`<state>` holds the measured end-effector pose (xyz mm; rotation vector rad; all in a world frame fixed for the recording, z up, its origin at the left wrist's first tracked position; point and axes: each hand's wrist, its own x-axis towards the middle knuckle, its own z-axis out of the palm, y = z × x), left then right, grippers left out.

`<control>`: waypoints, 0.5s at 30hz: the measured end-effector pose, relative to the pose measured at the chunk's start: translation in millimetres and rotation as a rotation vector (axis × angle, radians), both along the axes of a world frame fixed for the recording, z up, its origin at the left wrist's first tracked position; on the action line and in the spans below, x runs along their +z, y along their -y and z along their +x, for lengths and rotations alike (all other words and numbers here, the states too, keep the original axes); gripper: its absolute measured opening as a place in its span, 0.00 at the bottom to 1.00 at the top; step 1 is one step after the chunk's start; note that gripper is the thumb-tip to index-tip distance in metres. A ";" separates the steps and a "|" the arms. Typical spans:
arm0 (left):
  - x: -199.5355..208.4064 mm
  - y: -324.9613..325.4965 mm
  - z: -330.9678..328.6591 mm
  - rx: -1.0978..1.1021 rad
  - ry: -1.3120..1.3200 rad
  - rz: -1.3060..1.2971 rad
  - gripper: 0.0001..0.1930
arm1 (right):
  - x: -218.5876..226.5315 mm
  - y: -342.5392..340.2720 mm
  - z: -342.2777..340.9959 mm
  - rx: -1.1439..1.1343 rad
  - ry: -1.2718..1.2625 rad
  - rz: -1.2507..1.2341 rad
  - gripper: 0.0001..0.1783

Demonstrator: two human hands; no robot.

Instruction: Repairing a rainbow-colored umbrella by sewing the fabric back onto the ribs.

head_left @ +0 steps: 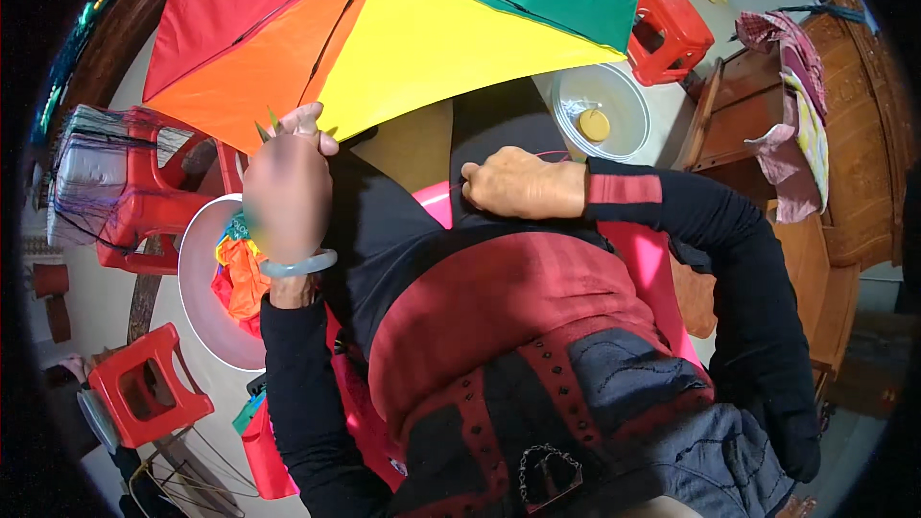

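A rainbow-coloured umbrella canopy spreads over my knees, its dark ribs showing. My left hand, a pale bangle on its wrist, is at the canopy's lower edge where a rib ends between the orange and yellow panels. Its fingers are bent closed on that edge; small green pointed tips stick out beside them, too small to name. Over my lap, my right hand is closed, thumb and finger pressed together. A thin red strand shows just behind it. Whatever lies in its pinch is hidden.
At left, a pale basin holds bright folded cloth. Red plastic stools stand around me, one bearing a wrapped bundle. A clear tub with a yellow round thing sits beyond my right knee. Wooden furniture with hanging cloths is at right.
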<state>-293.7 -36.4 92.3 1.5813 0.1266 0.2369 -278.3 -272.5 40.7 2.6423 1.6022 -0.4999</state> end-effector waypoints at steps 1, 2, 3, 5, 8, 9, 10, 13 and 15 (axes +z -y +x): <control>-0.6 0.1 0.2 -0.002 0.000 0.007 0.12 | 1.9 -0.8 -3.7 -0.027 0.026 -0.034 0.08; 0.3 0.2 -0.1 -0.004 0.000 0.011 0.12 | 3.1 -1.1 -5.8 -0.057 0.053 -0.066 0.09; 1.1 0.5 -0.3 -0.001 -0.005 0.000 0.12 | 1.8 -1.3 -5.9 -0.060 0.052 -0.063 0.09; 2.5 1.3 -1.2 0.004 -0.016 -0.020 0.12 | -4.0 -2.3 -4.7 -0.052 0.047 -0.045 0.09; 1.6 1.8 -2.8 -0.001 -0.011 -0.016 0.12 | 0.3 1.5 1.0 -0.063 -0.007 0.016 0.08; 1.6 1.9 -2.8 -0.001 -0.008 -0.016 0.12 | 3.9 4.9 3.8 -0.073 -0.060 0.067 0.07; 2.2 2.3 -2.3 -0.004 -0.006 -0.016 0.12 | 7.7 8.9 6.5 -0.083 -0.113 0.117 0.07; 4.7 8.1 1.0 -0.007 0.005 -0.012 0.12 | 38.2 28.3 13.1 -0.169 -0.359 0.423 0.04; 4.5 4.1 0.0 0.014 -0.002 -0.004 0.12 | 78.0 37.7 17.4 -0.487 -0.755 0.576 0.02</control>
